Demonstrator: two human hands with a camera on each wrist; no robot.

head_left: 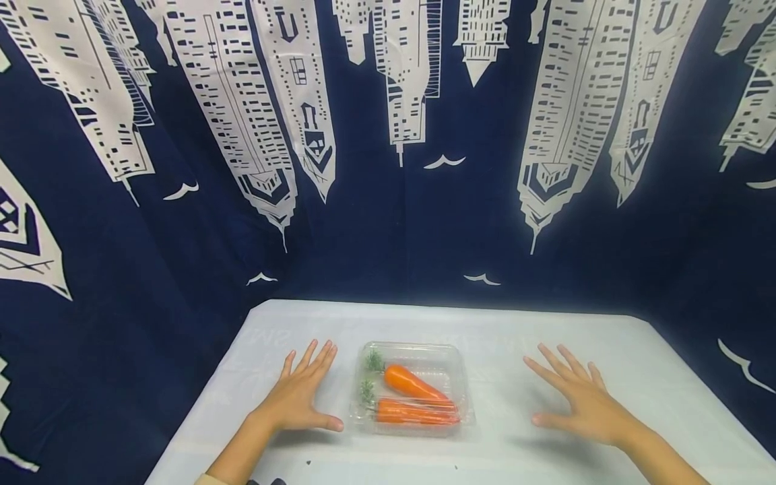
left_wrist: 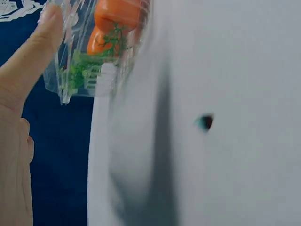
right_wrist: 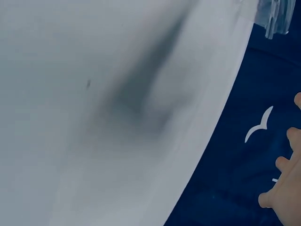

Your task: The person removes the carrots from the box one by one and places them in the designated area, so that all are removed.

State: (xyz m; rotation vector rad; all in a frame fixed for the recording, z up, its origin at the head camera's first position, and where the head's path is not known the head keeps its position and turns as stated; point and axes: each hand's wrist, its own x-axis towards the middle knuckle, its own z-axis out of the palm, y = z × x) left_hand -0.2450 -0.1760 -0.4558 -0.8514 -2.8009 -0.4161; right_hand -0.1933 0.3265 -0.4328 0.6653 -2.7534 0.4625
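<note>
A clear plastic box point(head_left: 456, 357) sits on the white table in the head view. Inside it, one orange carrot point(head_left: 412, 382) lies at a slant, and more orange carrot shapes point(head_left: 415, 411) lie along the near side. Green leafy tops point(head_left: 367, 389) are at the box's left end. To the left of the box, my left hand point(head_left: 297, 401) hovers palm down with spread fingers, its thumb pointing toward the box but apart from it. My right hand point(head_left: 585, 407), also spread and holding nothing, hovers farther off on the right. In the right wrist view only a corner of the box point(right_wrist: 275, 16) shows.
The white table point(head_left: 503, 451) bears small dark specks point(head_left: 308, 463) near its front. Behind it hangs a dark blue cloth point(head_left: 388, 249) printed with white upside-down buildings and birds. A small dark object point(head_left: 277, 481) is cut off at the bottom edge.
</note>
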